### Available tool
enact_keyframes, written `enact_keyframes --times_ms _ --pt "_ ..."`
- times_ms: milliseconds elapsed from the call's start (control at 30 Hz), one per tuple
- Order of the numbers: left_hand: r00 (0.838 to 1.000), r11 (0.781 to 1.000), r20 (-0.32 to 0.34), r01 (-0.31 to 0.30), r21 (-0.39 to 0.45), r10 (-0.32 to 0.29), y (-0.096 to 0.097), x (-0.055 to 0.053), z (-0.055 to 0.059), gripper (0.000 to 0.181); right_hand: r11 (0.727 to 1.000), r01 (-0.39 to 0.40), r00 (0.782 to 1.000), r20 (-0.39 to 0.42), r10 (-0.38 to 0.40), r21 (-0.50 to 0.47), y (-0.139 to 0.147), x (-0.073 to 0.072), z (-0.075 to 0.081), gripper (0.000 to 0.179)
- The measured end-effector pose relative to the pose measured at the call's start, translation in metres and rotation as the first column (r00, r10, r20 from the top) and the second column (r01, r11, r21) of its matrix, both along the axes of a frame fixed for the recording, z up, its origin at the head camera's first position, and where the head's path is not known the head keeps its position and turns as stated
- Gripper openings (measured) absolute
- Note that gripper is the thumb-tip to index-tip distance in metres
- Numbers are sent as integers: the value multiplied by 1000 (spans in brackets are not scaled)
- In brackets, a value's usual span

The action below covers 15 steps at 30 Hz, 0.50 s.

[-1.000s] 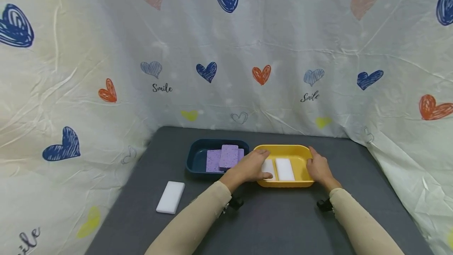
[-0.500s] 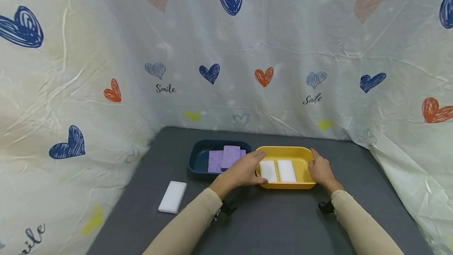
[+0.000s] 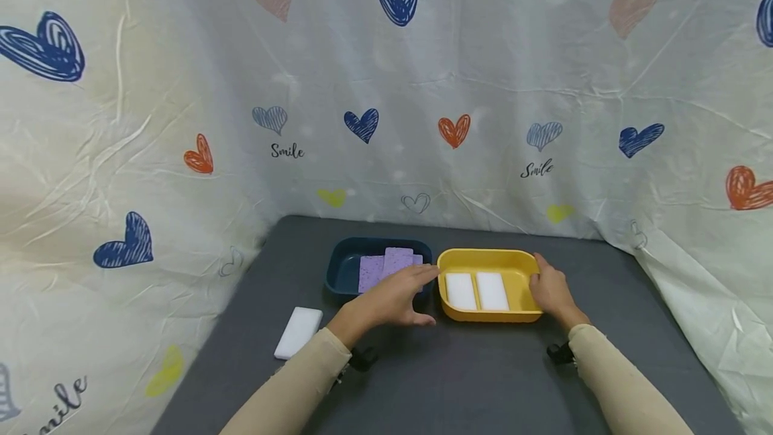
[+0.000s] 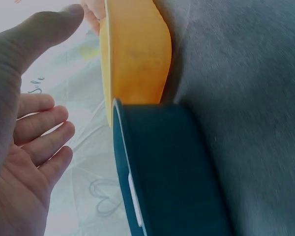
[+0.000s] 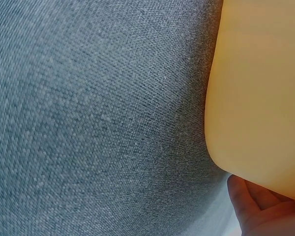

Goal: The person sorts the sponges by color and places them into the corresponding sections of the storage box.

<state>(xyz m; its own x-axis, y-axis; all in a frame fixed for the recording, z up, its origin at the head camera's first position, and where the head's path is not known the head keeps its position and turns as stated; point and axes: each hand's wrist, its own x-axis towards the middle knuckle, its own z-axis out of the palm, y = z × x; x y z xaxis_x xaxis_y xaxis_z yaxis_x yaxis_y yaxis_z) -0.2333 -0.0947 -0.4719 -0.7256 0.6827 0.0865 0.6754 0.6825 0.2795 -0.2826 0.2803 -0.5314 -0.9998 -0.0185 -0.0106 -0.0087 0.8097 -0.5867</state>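
At the right end of a yellow tray (image 3: 492, 317), my right hand (image 3: 552, 293) pinches the rim, its fingers (image 5: 246, 201) lying along the outer wall in the right wrist view. Two white sponge blocks (image 3: 461, 291) lie side by side in that tray's left part. My left hand (image 3: 386, 299) hovers at the front right of a dark blue tray (image 3: 341, 270), thumb and fingers spread and holding nothing. Purple speckled sponges (image 3: 397, 260) sit in the blue tray, one on top of others, partly hidden by this hand. The left wrist view shows the open palm (image 4: 19, 196) beside both trays.
Another white sponge block (image 3: 298, 331) lies on the grey table (image 3: 471, 381), left of the left forearm. The two trays stand close together near the back. A white curtain (image 3: 374, 52) printed with hearts hangs behind and along both sides.
My left hand has let go of the yellow tray's left end and moved left, toward the blue tray. My right hand stays at the yellow tray's right end. The view has shifted slightly.
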Motion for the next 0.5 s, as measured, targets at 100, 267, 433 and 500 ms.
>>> enact_keyframes --times_ms 100,267,433,500 --pt "1000 1000 -4 1 -16 -1 -12 7 2 99 1000 -2 1000 7 2 -2 -1 2 -1 62" --pt "1000 999 0 -17 -36 17 -33 17 6 98 1000 -5 1000 2 5 1 0 2 0 62" --pt "1000 999 -12 -21 -35 21 -52 26 9 98 1000 -4 1000 9 4 -8 1 0 1 62" --pt "1000 999 -24 -15 -38 14 -59 29 9 98 1000 -5 1000 9 5 -8 1 0 2 62"
